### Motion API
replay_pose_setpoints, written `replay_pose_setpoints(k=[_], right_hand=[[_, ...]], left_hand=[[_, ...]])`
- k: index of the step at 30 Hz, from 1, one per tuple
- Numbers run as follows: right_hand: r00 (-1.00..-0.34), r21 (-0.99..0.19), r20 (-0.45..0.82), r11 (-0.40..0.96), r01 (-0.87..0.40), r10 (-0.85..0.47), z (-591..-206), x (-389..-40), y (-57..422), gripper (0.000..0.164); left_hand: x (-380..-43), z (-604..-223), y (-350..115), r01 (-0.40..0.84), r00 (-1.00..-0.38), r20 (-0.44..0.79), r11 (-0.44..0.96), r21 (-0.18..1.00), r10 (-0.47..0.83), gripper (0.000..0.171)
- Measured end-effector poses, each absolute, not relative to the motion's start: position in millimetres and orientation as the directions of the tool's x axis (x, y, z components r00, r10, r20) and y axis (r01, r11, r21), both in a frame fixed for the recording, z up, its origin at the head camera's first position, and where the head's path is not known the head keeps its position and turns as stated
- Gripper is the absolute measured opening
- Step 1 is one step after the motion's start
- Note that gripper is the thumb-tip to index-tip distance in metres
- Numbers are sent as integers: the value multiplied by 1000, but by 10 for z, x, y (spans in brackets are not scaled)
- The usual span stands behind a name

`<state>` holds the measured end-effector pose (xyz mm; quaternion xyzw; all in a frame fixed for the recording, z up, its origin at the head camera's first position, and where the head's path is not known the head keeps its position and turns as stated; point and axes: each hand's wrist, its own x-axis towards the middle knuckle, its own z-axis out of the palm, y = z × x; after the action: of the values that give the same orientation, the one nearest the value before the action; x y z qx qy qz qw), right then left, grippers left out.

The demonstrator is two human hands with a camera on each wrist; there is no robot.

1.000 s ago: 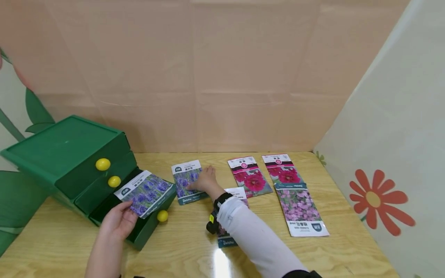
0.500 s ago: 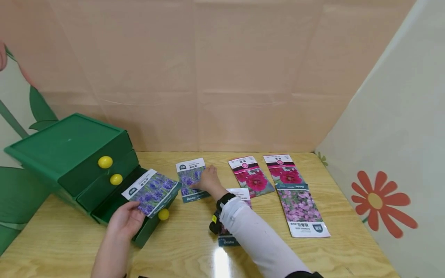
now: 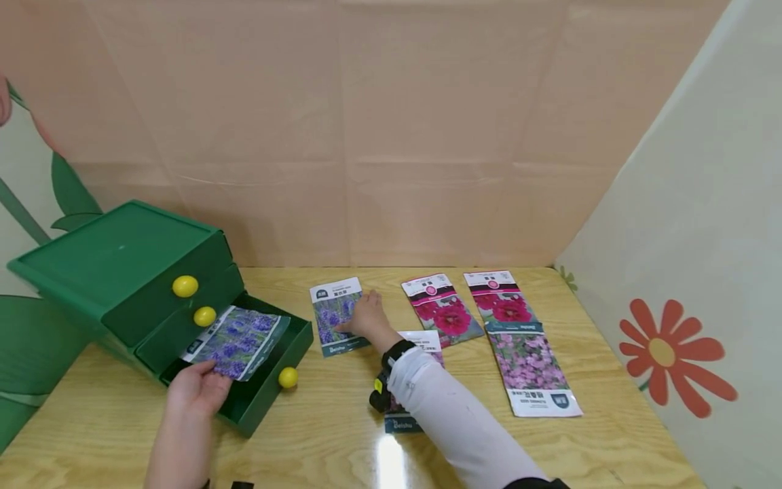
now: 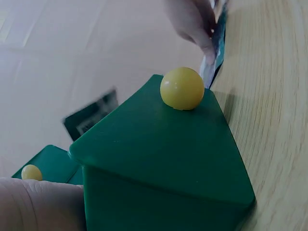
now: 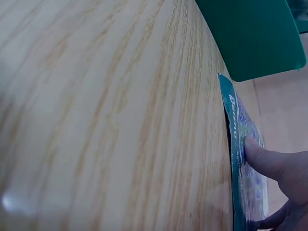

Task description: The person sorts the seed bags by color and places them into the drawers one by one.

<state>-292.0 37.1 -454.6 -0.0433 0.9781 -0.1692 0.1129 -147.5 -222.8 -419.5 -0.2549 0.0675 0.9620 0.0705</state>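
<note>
My left hand [image 3: 198,388] pinches the near edge of a seed packet [image 3: 241,337] with purple lavender-like flowers, tilted over the pulled-out bottom drawer [image 3: 287,350] of a green drawer box [image 3: 122,251]. In the left wrist view part of this packet [image 4: 91,114] shows blurred beyond the drawer front. A second purple-flowered seed packet [image 3: 332,339] lies on the table right of the drawer. My right hand [image 3: 368,318] rests on its right side, the thumb [image 5: 260,156] laid straight across the printed face.
Two seed packets with dark pink flowers lie at the back, a left one [image 3: 449,316] and a right one [image 3: 507,309]. A light pink flower packet [image 3: 528,363] overlaps the right one. Another packet [image 3: 402,424] is partly under my right forearm. Yellow knobs [image 3: 288,377] jut from the drawers.
My left hand first shifts right with its packet, then moves back left and lowers it into the drawer opening. My right hand stays on the other packet.
</note>
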Motion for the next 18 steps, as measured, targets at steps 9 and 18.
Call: replay_pose_setpoints(k=[9,18], right_hand=[[-967,-301,-215,951,-67,-136,-4536,-2913,374,108],[-968,-358,-219,933,-39,-125,-4556,-2942,380,110]], left_hand=[[-1477,-4197,-2212,-132,-861,-506,-986,106,60,60],[-1485,-4207,-2204,-212,-858,-508,-954,213,77,60]])
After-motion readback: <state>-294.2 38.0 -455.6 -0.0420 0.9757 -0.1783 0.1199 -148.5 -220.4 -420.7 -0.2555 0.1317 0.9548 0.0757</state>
